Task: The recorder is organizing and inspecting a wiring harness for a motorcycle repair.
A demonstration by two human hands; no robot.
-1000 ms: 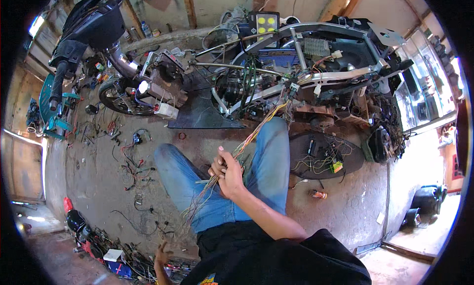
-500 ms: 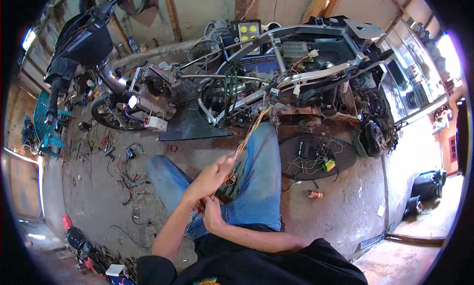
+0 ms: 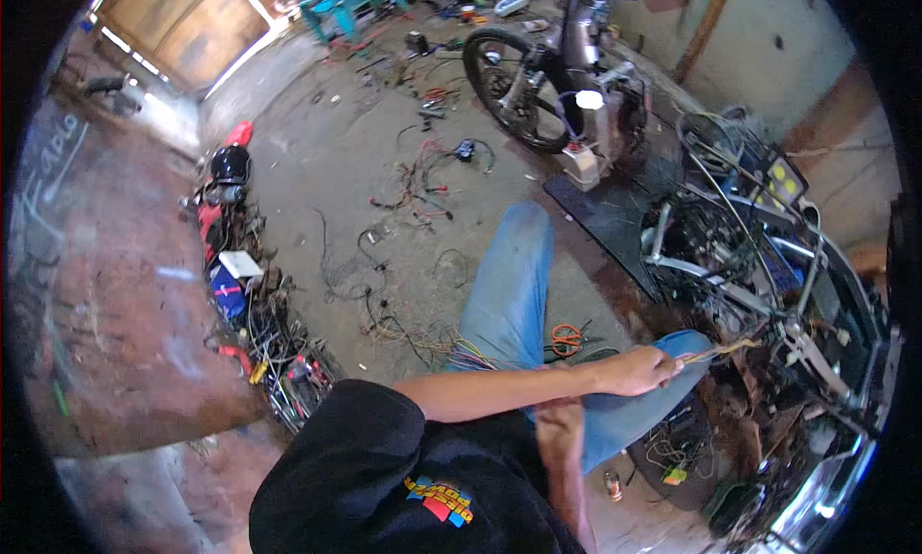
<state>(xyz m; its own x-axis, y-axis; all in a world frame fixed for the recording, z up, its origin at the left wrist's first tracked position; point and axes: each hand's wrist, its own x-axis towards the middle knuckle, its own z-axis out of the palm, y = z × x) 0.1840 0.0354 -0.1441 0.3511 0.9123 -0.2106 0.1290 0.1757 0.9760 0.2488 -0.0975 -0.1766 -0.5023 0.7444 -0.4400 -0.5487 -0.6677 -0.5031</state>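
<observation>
My left hand (image 3: pixel 651 369) is closed on a bundle of thin coloured wires (image 3: pixel 718 352) running toward the metal motorcycle frame (image 3: pixel 805 357) at the right. My left forearm crosses my lap. Beneath it is my right hand (image 3: pixel 559 415), its fingers mostly hidden behind that forearm, so what they hold does not show. Loose wire ends (image 3: pixel 471 352) spread over my left leg. An orange-handled tool (image 3: pixel 566 340) lies between my legs.
A front wheel assembly (image 3: pixel 504 88) stands ahead, beside a dark panel (image 3: pixel 595 237). Tangled cables (image 3: pixel 432 184) lie on the floor. Parts and tools (image 3: pixel 240 285) line the left side. A teal chair (image 3: pixel 346 12) is at the back.
The camera has swung left. My left hand has risen from low down and moved along the bundle toward the frame. My right hand, earlier gripping the wires in plain sight, is now under my left forearm.
</observation>
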